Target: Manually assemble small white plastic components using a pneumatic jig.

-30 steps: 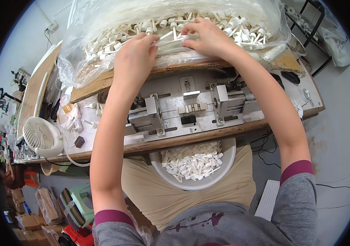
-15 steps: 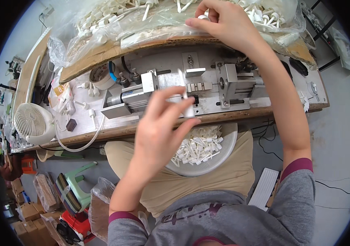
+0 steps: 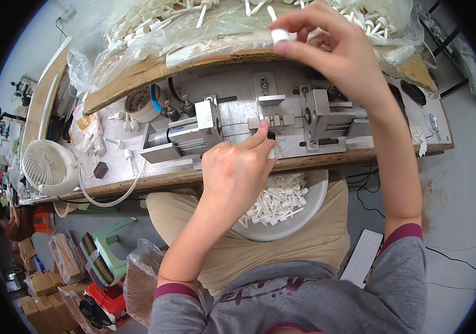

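Observation:
My left hand (image 3: 235,170) is at the metal fixture (image 3: 276,119) in the middle of the bench, its fingers closed on a white cap with a stem (image 3: 272,152). Most of that cap is hidden by the fingers, and the stem points away from me over the fixture. Above the cardboard edge, my right hand (image 3: 332,53) pinches another white cap (image 3: 281,36) between thumb and forefinger, with its stem pointing up. Many similar stemmed caps (image 3: 149,22) lie on clear plastic at the back.
Metal cylinder blocks flank the fixture, one left (image 3: 190,133) and one right (image 3: 327,119). A round bowl (image 3: 320,206) of white stemmed caps rests on my lap. A white fan (image 3: 48,164) stands at the bench's left. Cardboard (image 3: 132,83) overhangs the fixture.
My left hand has moved forward and right, bringing its stemmed cap down onto the fixture. My right hand has drawn slightly right, and the cap it pinches now shows clearly.

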### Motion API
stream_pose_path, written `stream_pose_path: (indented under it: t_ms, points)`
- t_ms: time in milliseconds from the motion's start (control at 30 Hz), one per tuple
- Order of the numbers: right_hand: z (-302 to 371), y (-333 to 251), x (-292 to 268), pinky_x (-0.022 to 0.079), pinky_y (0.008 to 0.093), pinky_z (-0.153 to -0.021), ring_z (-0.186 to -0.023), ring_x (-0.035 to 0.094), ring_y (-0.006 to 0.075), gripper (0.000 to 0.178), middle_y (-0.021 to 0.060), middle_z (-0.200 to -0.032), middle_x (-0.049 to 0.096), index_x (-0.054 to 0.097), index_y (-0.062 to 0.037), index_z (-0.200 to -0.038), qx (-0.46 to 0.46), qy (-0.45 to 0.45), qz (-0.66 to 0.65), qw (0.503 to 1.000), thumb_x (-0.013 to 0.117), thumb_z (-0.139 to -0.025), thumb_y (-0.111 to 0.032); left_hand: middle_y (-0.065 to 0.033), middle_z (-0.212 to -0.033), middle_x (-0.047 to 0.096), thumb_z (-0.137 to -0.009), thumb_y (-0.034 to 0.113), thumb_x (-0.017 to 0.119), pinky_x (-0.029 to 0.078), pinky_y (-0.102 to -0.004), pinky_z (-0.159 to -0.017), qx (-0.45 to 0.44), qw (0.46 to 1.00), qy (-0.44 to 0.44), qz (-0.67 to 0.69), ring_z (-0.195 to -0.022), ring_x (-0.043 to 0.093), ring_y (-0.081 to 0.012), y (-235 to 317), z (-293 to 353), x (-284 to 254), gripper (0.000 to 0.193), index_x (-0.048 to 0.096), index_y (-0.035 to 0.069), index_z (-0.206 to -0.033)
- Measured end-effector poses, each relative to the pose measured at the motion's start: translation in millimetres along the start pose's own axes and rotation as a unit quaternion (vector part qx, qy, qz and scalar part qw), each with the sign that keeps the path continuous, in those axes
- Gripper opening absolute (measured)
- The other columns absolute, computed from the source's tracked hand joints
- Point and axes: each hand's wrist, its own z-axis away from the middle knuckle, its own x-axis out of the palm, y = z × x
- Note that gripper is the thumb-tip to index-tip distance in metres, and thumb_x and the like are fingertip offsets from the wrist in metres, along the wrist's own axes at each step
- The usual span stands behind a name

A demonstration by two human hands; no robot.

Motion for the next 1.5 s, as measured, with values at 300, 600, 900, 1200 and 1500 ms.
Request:
stream_pose_path:
  t_ms: [300, 600, 900, 1200, 1500]
  points:
    - [103, -25, 28, 0.057, 0.0354, -0.08, -0.094, 0.07, 0.0301, 0.032, 0.0126, -0.121, 0.07, 0.068, -0.0016, -0.11, -0.109, 0.082, 0.135, 0.981, 0.079, -0.08, -0.006, -0.0066, -0.094, 0.077, -0.081, 0.022, 0.084, 0.053, -0.0312, -0.059, -0.025, 0.987, -0.022, 0.156, -0.062, 0.068, -0.0208, 2, -24, -46, 0.028, 0.079, 0.009, -0.106]
    - [124, -32, 76, 0.049, 0.0308, -0.056, -0.057, 0.059, 0.0197, 0.028, 0.0162, -0.134, 0.068, 0.065, -0.003, -0.104, -0.087, -0.065, 0.251, 0.962, 0.076, -0.078, -0.006, -0.0202, -0.116, 0.073, -0.096, 0.012, 0.065, 0.05, -0.0416, -0.1, 0.114, 0.984, 0.125, 0.052, -0.113, 0.067, -0.034, -26, -169, -28, 0.029, 0.072, 0.005, -0.122]
    - [103, -38, 75, 0.054, 0.0324, -0.054, -0.052, 0.065, 0.0234, 0.019, 0.021, -0.126, 0.071, 0.06, -0.0026, -0.09, -0.088, -0.102, 0.302, 0.944, 0.069, -0.074, -0.005, -0.0133, -0.095, 0.073, -0.085, 0.017, 0.073, 0.056, -0.0394, -0.081, 0.044, 0.984, 0.031, 0.168, -0.087, 0.071, -0.026, -28, -183, -21, 0.028, 0.077, 0.006, -0.11]
    - [54, 5, -52, 0.056, 0.0297, -0.069, -0.076, 0.072, 0.0199, 0.023, 0.0106, -0.108, 0.076, 0.073, -0.006, -0.114, -0.011, 0.123, 0.248, 0.961, 0.069, -0.091, -0.003, -0.0037, -0.096, 0.066, -0.081, 0.005, 0.082, 0.058, -0.0262, -0.067, 0.066, 0.951, 0.219, 0.208, -0.076, 0.074, -0.0146, -21, -110, -59, 0.024, 0.079, 0.004, -0.104]
    - [-54, 103, -117, 0.043, 0.0413, -0.111, -0.135, 0.048, 0.0371, 0.069, 0.0205, -0.145, 0.047, 0.048, -0.008, -0.148, 0.087, -0.092, 0.457, 0.88, 0.072, -0.083, -0.014, -0.0088, -0.113, 0.064, -0.072, 0.0, 0.088, 0.064, -0.0271, -0.071, 0.008, 0.952, 0.15, 0.268, -0.084, 0.069, -0.0142, 5, -32, -61, 0.032, 0.075, 0.002, -0.101]
